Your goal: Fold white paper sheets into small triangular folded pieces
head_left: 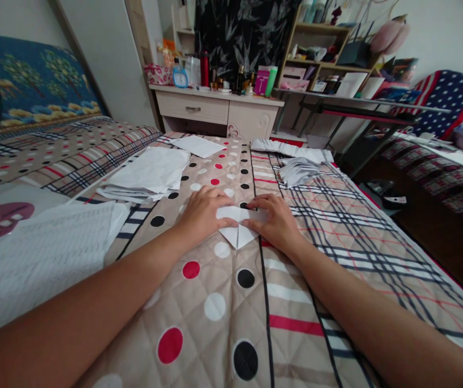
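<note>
A small white sheet of folded paper (237, 237) lies on the quilted bedspread in front of me, its lower corner pointing towards me. A crease runs down its middle. My left hand (205, 211) grips the paper's left side, thumb on top and fingers curled at the far edge. On the other side my right hand (275, 218) holds it the same way, and the two thumb tips nearly meet at the middle crease. Part of the paper is hidden under both hands.
Stacked white paper (146, 172) and a single sheet (199, 145) lie ahead on the left. Printed sheets (49, 253) are nearer me. Folded paper pieces (298, 171) and a long white strip bundle (291, 149) lie ahead right. A dresser (215, 110) stands beyond the bed.
</note>
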`<state>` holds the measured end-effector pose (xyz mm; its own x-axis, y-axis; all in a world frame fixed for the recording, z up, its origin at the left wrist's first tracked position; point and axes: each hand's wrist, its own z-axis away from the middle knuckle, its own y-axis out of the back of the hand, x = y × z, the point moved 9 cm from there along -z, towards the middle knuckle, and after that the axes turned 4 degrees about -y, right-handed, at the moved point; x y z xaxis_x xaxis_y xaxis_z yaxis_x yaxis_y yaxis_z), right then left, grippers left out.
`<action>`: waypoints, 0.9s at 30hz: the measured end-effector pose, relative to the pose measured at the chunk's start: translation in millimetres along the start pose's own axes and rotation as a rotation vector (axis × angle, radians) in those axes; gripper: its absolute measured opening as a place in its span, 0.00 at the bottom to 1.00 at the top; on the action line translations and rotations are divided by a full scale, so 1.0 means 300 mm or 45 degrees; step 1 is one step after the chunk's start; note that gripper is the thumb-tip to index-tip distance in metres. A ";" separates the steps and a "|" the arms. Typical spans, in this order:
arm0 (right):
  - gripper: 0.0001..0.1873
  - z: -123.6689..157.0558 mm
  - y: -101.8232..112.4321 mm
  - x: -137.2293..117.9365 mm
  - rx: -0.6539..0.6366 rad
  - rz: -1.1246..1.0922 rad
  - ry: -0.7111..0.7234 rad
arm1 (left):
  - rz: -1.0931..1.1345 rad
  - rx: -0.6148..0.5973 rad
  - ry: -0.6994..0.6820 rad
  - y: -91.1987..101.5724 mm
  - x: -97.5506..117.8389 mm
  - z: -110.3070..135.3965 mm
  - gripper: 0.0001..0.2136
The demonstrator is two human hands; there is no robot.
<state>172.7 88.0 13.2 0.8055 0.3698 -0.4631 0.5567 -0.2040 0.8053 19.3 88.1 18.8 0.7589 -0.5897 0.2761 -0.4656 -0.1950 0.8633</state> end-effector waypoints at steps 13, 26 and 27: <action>0.06 0.028 0.040 -0.072 0.058 -0.075 0.145 | -0.087 0.101 -0.181 0.039 0.066 0.004 0.10; 0.11 0.075 0.047 -0.109 -0.014 -0.040 0.315 | 0.002 -0.041 -0.454 0.026 0.060 0.025 0.07; 0.11 0.079 0.047 -0.114 -0.010 -0.006 0.338 | -0.021 -0.056 -0.470 0.027 0.064 0.028 0.09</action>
<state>157.7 50.9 31.7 0.7210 0.5955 -0.3544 0.5577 -0.1952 0.8068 26.3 68.7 27.5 0.5470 -0.8314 0.0981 -0.4286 -0.1775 0.8859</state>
